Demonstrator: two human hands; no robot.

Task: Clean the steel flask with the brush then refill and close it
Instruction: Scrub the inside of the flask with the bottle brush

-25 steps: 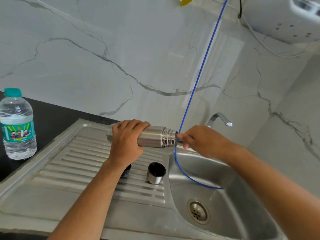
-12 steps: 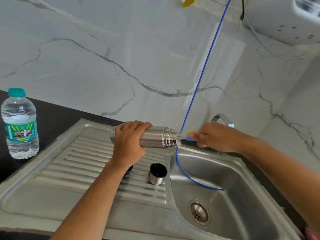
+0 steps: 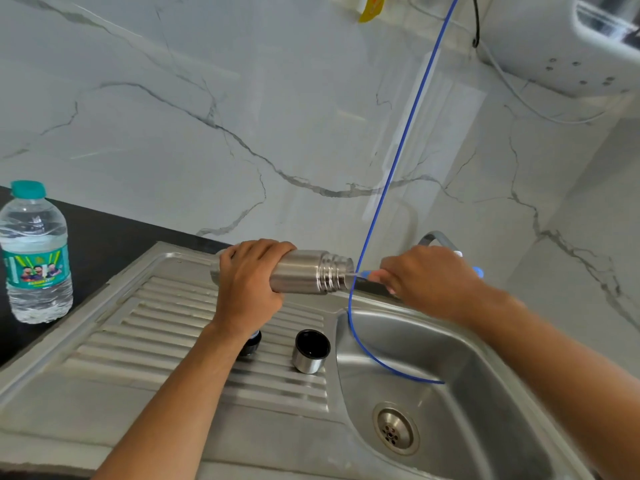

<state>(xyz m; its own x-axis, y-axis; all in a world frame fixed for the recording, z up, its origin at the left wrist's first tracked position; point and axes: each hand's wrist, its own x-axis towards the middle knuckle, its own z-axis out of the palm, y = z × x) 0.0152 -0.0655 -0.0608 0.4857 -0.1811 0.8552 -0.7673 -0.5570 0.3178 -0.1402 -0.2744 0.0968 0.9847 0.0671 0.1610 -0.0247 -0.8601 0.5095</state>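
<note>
While the brush is worked inside it, the flask is the thing most at risk.

Flask: the steel flask point(image 3: 304, 275) is held level above the far edge of the drainboard point(image 3: 145, 341), its open threaded mouth pointing right toward the sink basin point(image 3: 460, 393).
Left hand: the left hand point(image 3: 249, 282) wraps round the flask's closed end; a wet steel wall could turn or slide in this grip if the scrubbing pushes hard.
Right hand: the right hand point(image 3: 429, 282) grips the blue handle of the brush point(image 3: 363, 273) just right of the mouth; the bristle end is hidden inside the flask, so its depth cannot be told.
Blue tube: the thin blue tube point(image 3: 398, 157) hangs right at the mouth and loops into the basin; the brush strokes could snag it.
Cup lid: the steel cup point(image 3: 310, 351) stands mouth-up on the drainboard near the basin edge, with a dark stopper point(image 3: 251, 344) left of it, partly hidden by the wrist; a dropped flask would likely knock either into the basin.
Water bottle: the plastic water bottle point(image 3: 34, 254) stands capped on the dark counter point(image 3: 104, 233) at far left, well apart from any splash.
</note>
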